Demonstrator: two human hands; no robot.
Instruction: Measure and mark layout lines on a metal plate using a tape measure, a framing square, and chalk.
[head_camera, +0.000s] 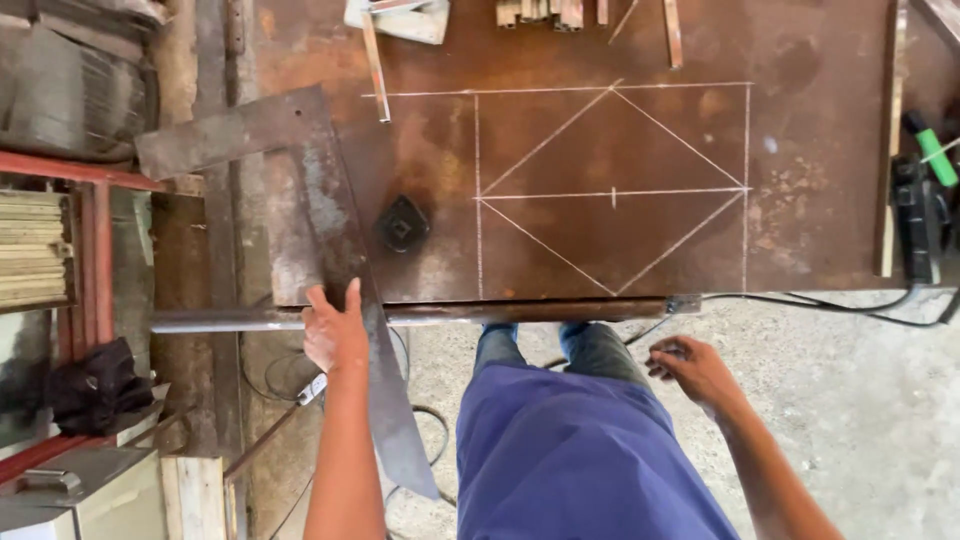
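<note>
The left hand lies open-fingered on a large rusty L-shaped steel square (grey, worn) overhanging the chalk-marked steel table's near-left edge, while the right hand curls loosely, empty.

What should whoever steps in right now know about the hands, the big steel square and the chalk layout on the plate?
Left hand: flat on the steel square at the plate's near edge; its long arm overhangs toward the floor.
Right hand: off the rusty plate, fingers curled on something small; cannot tell what.
Done: chalk lines, a rectangle with diamond and centre line.
Square lies left of the lines, beside a small black block.
Left: nothing cut or welded on the layout.
</note>
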